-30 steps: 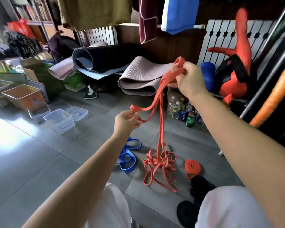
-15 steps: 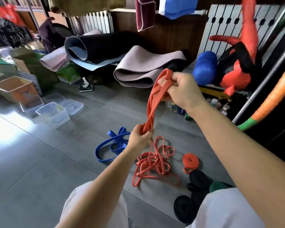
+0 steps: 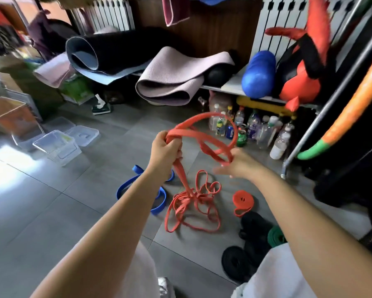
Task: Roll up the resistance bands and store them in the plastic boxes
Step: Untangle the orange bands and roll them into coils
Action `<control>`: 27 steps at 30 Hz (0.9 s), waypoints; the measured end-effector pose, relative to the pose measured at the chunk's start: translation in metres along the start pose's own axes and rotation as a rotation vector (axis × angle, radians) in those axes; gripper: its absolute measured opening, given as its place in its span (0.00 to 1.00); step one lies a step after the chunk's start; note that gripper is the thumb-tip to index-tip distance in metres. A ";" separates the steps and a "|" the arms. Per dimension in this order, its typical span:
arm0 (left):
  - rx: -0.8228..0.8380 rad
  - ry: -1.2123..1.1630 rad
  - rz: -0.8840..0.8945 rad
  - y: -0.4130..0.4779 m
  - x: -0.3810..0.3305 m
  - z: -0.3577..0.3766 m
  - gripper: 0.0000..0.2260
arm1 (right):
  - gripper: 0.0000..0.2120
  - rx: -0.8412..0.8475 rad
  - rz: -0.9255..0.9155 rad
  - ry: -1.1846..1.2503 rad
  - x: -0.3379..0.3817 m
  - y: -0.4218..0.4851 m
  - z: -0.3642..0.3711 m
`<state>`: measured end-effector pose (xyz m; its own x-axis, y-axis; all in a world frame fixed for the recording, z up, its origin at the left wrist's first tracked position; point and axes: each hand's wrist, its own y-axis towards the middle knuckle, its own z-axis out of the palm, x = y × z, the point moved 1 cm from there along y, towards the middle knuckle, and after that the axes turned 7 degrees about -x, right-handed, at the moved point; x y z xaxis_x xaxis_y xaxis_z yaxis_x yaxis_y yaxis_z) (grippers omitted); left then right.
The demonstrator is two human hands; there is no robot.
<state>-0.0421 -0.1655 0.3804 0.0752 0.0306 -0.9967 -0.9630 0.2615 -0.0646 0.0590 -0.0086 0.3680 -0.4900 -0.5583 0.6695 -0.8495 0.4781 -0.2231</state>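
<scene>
Orange resistance band (image 3: 181,177) is hanging, looped, just right of the blue band (image 3: 157,209). Left hand (image 3: 165,151) is gripping it in a fist. Loop is touching right hand (image 3: 238,166), which is blurred: grip undeterminable. Labels on cans (image 3: 242,137) are unreadable.

No word, brand or number can be read anywhere. The bottles (image 3: 264,130) on the floor carry labels, but their print is too small and blurred to make out. Just left of the bottles, a blue can (image 3: 230,131) and a green can (image 3: 241,137) show only their colours, with no lettering that can be read. Far left of the bottles, a green box (image 3: 77,89) has pale printing on its side, which is also too blurred to read.
</scene>
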 end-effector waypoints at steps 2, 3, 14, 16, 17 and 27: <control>0.027 -0.030 0.073 -0.006 -0.026 0.005 0.07 | 0.38 0.186 0.041 -0.378 -0.007 -0.005 0.014; 0.053 -0.034 0.100 -0.012 -0.038 0.008 0.08 | 0.46 0.224 0.036 -0.455 -0.009 -0.006 0.024; 0.100 0.084 0.305 -0.018 -0.074 -0.021 0.09 | 0.08 -0.290 -0.261 0.199 0.033 0.007 0.051; 0.033 0.185 0.286 -0.015 -0.058 -0.030 0.12 | 0.07 -0.244 -0.200 0.415 0.037 0.006 0.034; 0.034 0.198 0.263 -0.014 -0.050 -0.034 0.13 | 0.07 -0.203 -0.166 0.437 0.037 0.006 0.030; 0.065 0.125 0.271 -0.008 -0.030 -0.046 0.09 | 0.10 -0.569 -0.499 0.650 0.070 -0.018 0.011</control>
<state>-0.0482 -0.2127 0.4086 -0.2188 -0.0099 -0.9757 -0.9248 0.3212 0.2041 0.0376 -0.0636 0.4113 0.2441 -0.3851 0.8900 -0.6254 0.6389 0.4479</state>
